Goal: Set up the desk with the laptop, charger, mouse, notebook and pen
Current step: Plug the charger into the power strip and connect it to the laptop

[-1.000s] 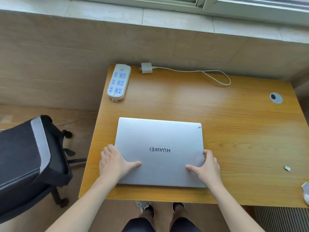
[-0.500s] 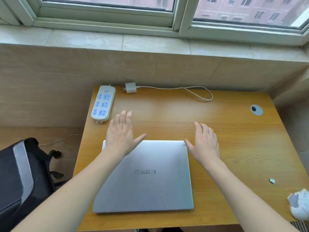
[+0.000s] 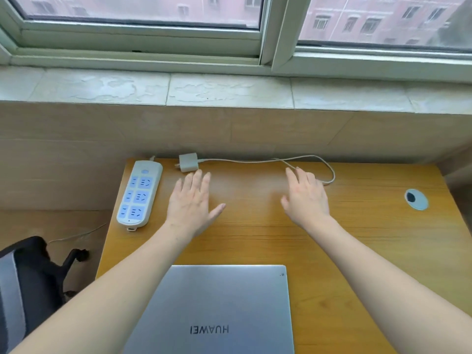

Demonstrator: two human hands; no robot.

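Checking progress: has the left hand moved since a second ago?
Yes. The left hand left the laptop and went toward the back of the desk, near the charger.

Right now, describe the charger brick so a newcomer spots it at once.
Start at the wooden desk under the window and follow its far edge to the left corner. Right of the white power strip lies the charger brick: a small white cube, the only thing trailing a thin white cable.

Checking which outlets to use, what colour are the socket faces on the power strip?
Light blue on a white power strip, seen in the head view.
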